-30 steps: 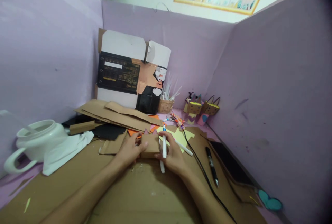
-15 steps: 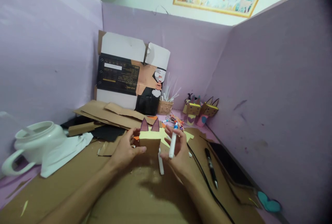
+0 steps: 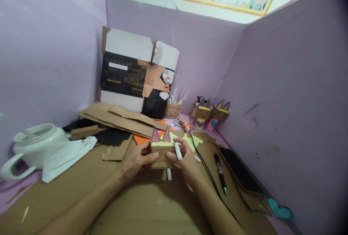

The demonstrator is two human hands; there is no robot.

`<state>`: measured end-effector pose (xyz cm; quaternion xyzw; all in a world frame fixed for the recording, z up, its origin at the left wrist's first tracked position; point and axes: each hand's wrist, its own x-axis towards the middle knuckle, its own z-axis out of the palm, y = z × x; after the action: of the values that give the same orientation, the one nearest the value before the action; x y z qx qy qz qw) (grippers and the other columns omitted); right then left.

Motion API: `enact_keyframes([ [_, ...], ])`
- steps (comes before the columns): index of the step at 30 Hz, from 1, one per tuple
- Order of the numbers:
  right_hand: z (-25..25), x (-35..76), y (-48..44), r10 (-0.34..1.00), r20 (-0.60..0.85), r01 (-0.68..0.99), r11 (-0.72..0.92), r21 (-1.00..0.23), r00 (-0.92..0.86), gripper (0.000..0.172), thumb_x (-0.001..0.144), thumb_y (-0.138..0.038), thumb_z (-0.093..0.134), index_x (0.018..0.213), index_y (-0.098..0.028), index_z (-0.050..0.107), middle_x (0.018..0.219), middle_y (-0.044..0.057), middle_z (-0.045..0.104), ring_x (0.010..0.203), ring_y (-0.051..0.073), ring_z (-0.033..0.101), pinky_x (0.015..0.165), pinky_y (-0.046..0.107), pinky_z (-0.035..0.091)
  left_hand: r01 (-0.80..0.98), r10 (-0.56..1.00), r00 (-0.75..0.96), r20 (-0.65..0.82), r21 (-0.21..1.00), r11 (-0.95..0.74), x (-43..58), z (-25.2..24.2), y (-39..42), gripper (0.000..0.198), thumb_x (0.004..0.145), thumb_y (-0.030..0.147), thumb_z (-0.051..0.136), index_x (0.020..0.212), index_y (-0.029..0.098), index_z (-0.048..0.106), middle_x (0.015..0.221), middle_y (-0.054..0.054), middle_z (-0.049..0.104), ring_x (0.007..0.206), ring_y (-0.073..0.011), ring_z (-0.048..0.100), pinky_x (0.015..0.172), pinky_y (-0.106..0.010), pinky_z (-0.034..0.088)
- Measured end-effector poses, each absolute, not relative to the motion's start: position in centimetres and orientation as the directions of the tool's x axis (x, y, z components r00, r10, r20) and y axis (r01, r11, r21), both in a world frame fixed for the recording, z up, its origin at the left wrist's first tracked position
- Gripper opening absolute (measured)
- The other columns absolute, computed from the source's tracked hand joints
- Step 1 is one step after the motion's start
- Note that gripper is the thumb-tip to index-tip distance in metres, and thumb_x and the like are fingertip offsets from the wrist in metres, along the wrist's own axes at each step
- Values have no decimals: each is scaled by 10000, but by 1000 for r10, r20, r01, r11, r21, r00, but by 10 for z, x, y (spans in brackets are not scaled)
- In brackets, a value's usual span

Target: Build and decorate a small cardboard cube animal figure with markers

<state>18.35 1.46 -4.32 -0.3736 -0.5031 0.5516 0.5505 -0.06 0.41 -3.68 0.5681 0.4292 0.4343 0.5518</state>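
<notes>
A small cardboard box [image 3: 162,158] with a pale yellow top edge and two pointed pink ears [image 3: 166,136] is held upright between both hands. My left hand [image 3: 138,160] grips its left side, thumb on the near face. The right side is pinched by my right hand [image 3: 187,160], thumb also on the near face. That same hand keeps a white marker [image 3: 178,151] tucked between its fingers. Below the box, a second white stick-like piece [image 3: 169,174] shows partly, its upper end hidden behind the box.
Cardboard strips [image 3: 122,119], black sheets [image 3: 112,137] and orange paper [image 3: 140,140] lie at back left, near a white pot [image 3: 40,148]. A black cable [image 3: 206,171], a pen [image 3: 220,175] and a dark flat device [image 3: 241,171] are at right. Finished-looking eared box figures [image 3: 203,113] stand behind.
My right hand has moved in and now grips the box's right side, the marker tilting with it. The box has shifted slightly right and its near face shows more fully.
</notes>
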Motion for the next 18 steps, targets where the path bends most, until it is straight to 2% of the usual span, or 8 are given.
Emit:
enact_keyframes([
  [2, -44, 184, 15, 984, 132, -246, 99, -964, -122, 543, 556, -292, 797, 1001, -241, 489, 774, -32, 621, 704, 157, 605, 646, 280, 505, 26, 969, 246, 10, 1000, -17, -1, -39, 5, 516, 721, 443, 673, 1123, 130, 595, 692, 2, 585, 471, -78, 428, 377, -175, 279],
  [5, -44, 184, 16, 984, 122, -268, 83, -960, -129, 545, 545, -287, 801, 989, -241, 489, 770, -36, 618, 695, 158, 608, 640, 284, 507, 37, 970, 241, 5, 999, -14, -1, -40, 6, 534, 713, 454, 668, 1119, 115, 596, 636, 20, 537, 448, -67, 384, 374, -175, 277],
  [10, -40, 183, 14, 983, 110, -303, 62, -951, -145, 544, 525, -272, 804, 970, -239, 493, 771, -35, 624, 693, 157, 618, 621, 271, 504, 33, 972, 236, -1, 999, -8, 0, -36, 5, 580, 677, 466, 682, 1113, 94, 594, 659, -3, 563, 451, -70, 383, 378, -182, 262],
  [15, -40, 183, 13, 983, 96, -311, 44, -949, -154, 531, 516, -259, 796, 953, -239, 496, 735, -48, 604, 642, 138, 589, 578, 249, 485, 5, 972, 235, 13, 1000, -14, 0, -31, 3, 576, 618, 468, 709, 1052, 100, 624, 753, -50, 626, 575, -125, 499, 435, -198, 308],
  [18, -40, 182, 12, 986, 98, -288, 56, -956, -135, 496, 531, -262, 788, 941, -232, 512, 720, -53, 583, 620, 123, 568, 555, 233, 471, 21, 975, 222, 6, 1000, -11, -2, -31, 4, 531, 618, 480, 715, 977, 95, 646, 646, -13, 571, 511, -100, 446, 414, -195, 288],
])
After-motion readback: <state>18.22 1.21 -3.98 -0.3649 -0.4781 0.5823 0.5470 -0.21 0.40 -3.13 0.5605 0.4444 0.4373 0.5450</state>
